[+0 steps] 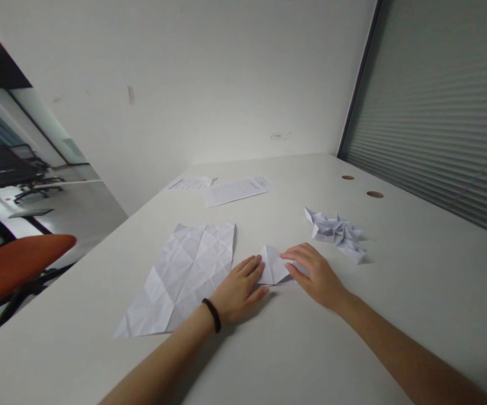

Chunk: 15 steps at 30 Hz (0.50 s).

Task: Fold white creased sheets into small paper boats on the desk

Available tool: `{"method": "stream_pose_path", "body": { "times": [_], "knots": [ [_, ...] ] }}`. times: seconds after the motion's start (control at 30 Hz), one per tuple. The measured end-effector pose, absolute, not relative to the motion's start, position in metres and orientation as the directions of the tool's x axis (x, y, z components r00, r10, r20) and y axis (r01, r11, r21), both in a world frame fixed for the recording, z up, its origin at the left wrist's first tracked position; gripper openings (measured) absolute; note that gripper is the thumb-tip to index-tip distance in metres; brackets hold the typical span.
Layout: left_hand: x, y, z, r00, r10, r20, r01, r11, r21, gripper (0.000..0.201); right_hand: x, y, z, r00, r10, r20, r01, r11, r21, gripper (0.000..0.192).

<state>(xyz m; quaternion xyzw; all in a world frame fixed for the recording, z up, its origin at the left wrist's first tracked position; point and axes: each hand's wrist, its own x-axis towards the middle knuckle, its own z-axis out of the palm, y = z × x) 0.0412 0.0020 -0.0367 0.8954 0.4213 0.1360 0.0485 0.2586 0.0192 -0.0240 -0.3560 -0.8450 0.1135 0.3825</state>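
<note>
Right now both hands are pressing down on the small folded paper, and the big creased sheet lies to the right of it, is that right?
Not quite. The head view shows the left hand and right hand on the small folded paper, but the big creased sheet lies to its left, not its right.

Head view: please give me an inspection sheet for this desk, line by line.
Surface: white table, flat, two round holes near the far right edge.
Job's things: small folded paper piece lying flat between both hands.
Clutter: large creased sheet spread left of it; folded paper cluster to the right; printed sheets at the far side.
Hands: left hand flat, fingers on the piece's left edge, dark band on its wrist; right hand flat, pressing its right side.
Cables: nothing seen.
Surroundings: white wall behind, blinds right, orange chair left.
</note>
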Motion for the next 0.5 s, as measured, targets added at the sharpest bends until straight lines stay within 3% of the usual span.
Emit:
{"method": "stream_pose_path", "body": {
  "times": [0.2,0.5],
  "knots": [
    [0.041,0.006,-0.038,0.572,0.783,0.246,0.754,-0.62,0.218,0.032,0.27,0.038,-0.044,-0.5,0.819,0.281,0.645,0.569,-0.51,0.031],
    [0.042,0.004,-0.025,0.564,0.783,0.262,0.758,-0.617,0.211,0.04,0.274,0.034,-0.033,-0.526,0.821,0.223,0.665,0.56,-0.494,0.036]
  ]
}}
